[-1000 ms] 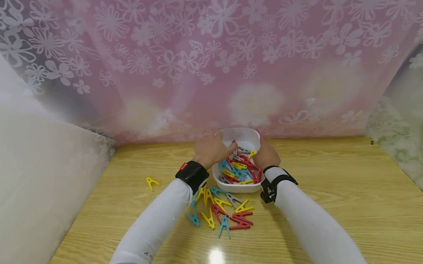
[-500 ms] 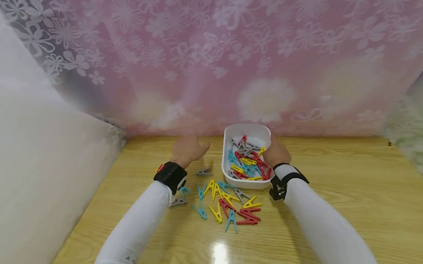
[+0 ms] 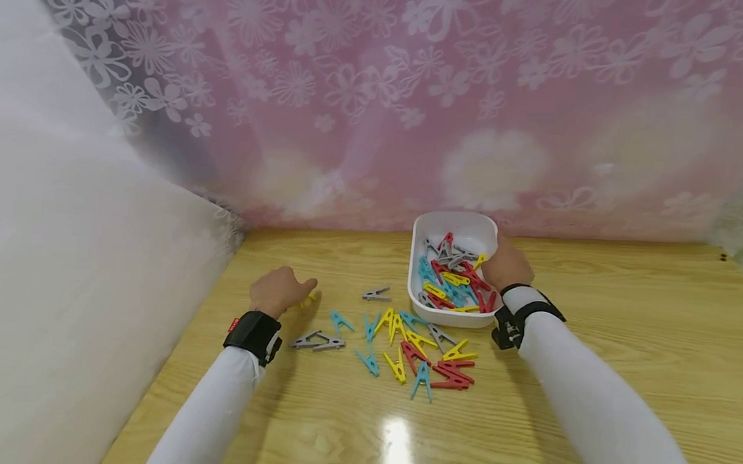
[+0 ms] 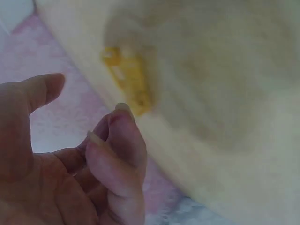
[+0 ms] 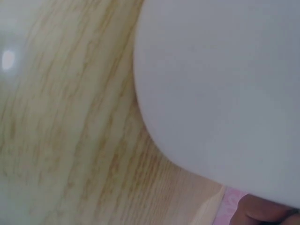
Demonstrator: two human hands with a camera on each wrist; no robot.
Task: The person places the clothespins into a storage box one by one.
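My left hand (image 3: 277, 291) is low over the left part of the table, fingers loosely bent and thumb apart in the left wrist view. Just beyond its fingertips lies a yellow clothespin (image 4: 131, 79), partly covered by the hand in the head view. With my right hand (image 3: 508, 264) I grip the right rim of a white plastic basin (image 3: 468, 226). Inside it are several red, blue, yellow and grey clothespins (image 3: 453, 278). The basin's outer wall (image 5: 215, 93) fills much of the right wrist view and hides most of that hand's fingers.
More clothespins lie scattered in front of the basin, among them a red one (image 3: 452, 382) and a blue one (image 3: 422, 379). A lone grey clothespin (image 3: 376, 294) sits left of the basin. A pink flowered curtain (image 3: 350, 155) hangs along the table's back edge.
My left hand has left the basin and moved left and down to the yellow clothespin. Grey clothespins once behind that arm now show. The right hand stays on the basin's rim; the head view has shifted.
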